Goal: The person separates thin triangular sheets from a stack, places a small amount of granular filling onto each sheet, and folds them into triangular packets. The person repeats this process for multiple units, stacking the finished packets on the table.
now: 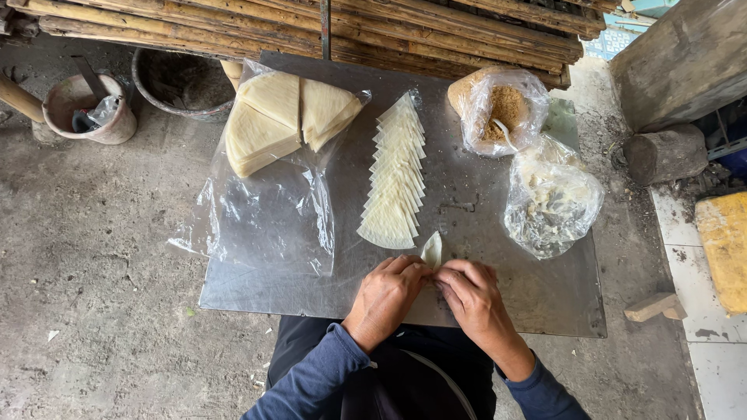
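A grey metal sheet (482,288) fills the centre of the frame, lying on a dirt floor (93,257). Bamboo poles (311,23) run along the top edge. On the sheet's left part lies a clear plastic bag (264,210) with stacked triangular wrappers (284,117) at its upper end. At centre a fanned row of wrappers (395,179) runs up the sheet. To the upper right sit two open bags, one of brown crumbs (506,109), one of pale filling (551,198). At lower centre the left hand (387,295) and right hand (473,299) meet, fingers pinched together on one folded wrapper (432,250), just below the fanned row.
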